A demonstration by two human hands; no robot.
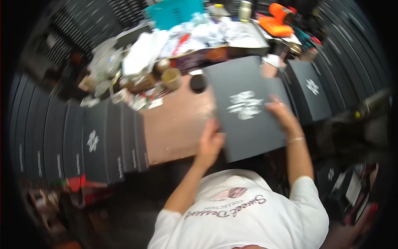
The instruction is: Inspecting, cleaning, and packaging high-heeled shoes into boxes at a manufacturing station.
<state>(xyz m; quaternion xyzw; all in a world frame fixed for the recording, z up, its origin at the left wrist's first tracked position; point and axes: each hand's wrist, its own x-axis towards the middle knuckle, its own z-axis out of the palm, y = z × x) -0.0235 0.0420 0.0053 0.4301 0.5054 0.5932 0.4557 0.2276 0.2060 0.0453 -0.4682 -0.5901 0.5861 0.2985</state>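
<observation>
A flat dark grey box with a white printed mark on its lid is tilted over the right part of the brown worktop. Along its left edge, my left hand grips it, with some fingers hidden at the box's side. My right hand is closed on its right edge, the fingers blurred. Beyond the right hand stands another dark grey box with a similar white mark.
Stacks of dark boxes line the left, and more boxes rise on the right. At the back lie crumpled white paper, a turquoise box, a tape roll, a black round thing and an orange tape dispenser.
</observation>
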